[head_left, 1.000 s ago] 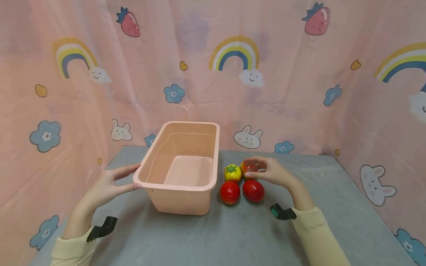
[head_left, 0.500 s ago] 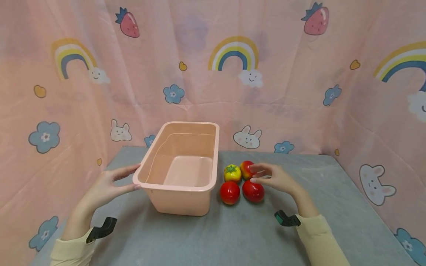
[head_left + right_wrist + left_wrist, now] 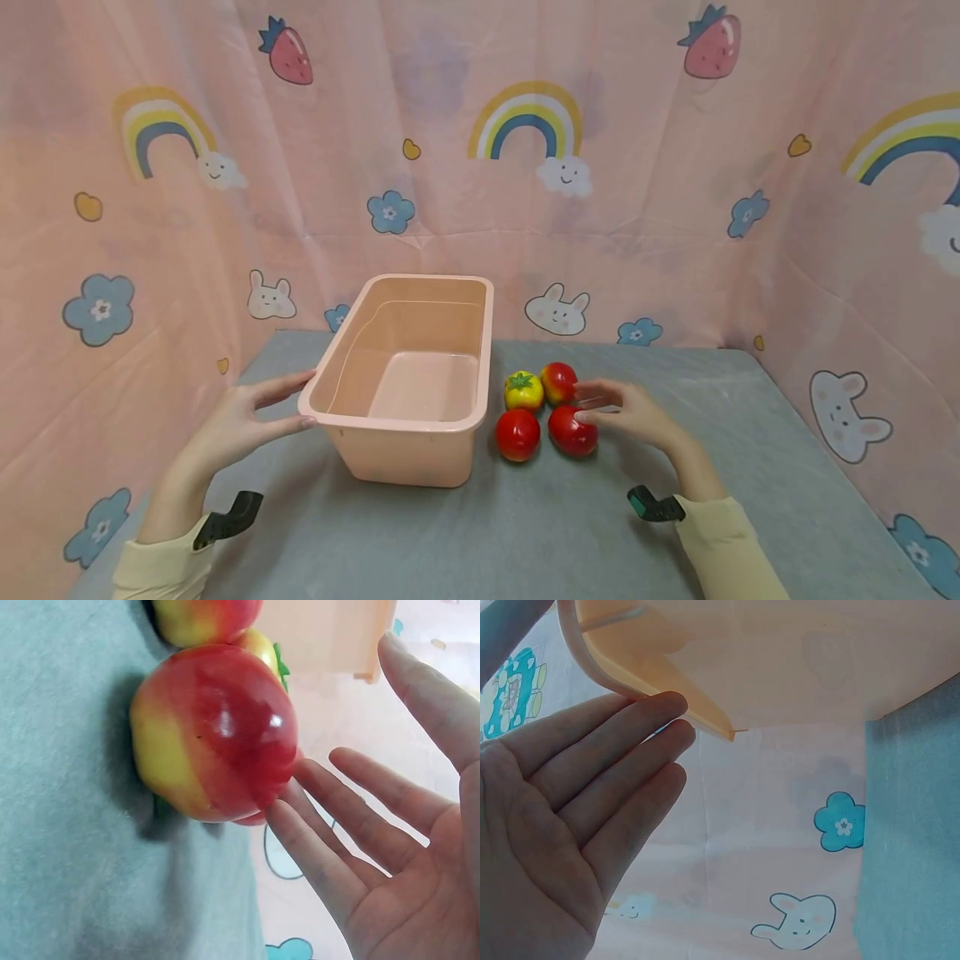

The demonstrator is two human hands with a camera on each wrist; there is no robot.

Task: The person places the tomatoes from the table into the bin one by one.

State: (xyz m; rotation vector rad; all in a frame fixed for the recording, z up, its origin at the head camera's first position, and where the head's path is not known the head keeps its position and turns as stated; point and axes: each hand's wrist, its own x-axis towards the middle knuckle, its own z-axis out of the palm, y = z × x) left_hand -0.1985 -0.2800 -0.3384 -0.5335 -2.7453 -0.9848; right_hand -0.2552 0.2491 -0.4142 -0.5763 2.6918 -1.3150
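Note:
A pale pink plastic bin [image 3: 405, 450] stands left of centre. My left hand [image 3: 243, 421] touches its near-left rim corner, fingers and thumb extended; in the left wrist view, straight fingers [image 3: 641, 761] lie against the rim from outside. Right of the bin sit a yellow fruit [image 3: 523, 392] with a green leafy cap, a red-and-yellow fruit [image 3: 558, 382] behind, and two red fruits in front, the left one [image 3: 517, 435] and the right one [image 3: 572, 433]. My right hand [image 3: 626, 408] hovers by the right red fruit [image 3: 217, 735], fingers spread, gripping nothing; whether the fingertips touch it I cannot tell.
A grey cloth-covered table [image 3: 525, 533] lies beneath everything. Pink patterned curtain [image 3: 637, 250] closes off the back and both sides. A dark camera mount sits on each wrist, the right one [image 3: 654, 503] low above the table.
My right hand has moved right and nearer to me, from the back red-and-yellow fruit to the front right red fruit, which has shifted slightly. The left hand stays at the bin's rim.

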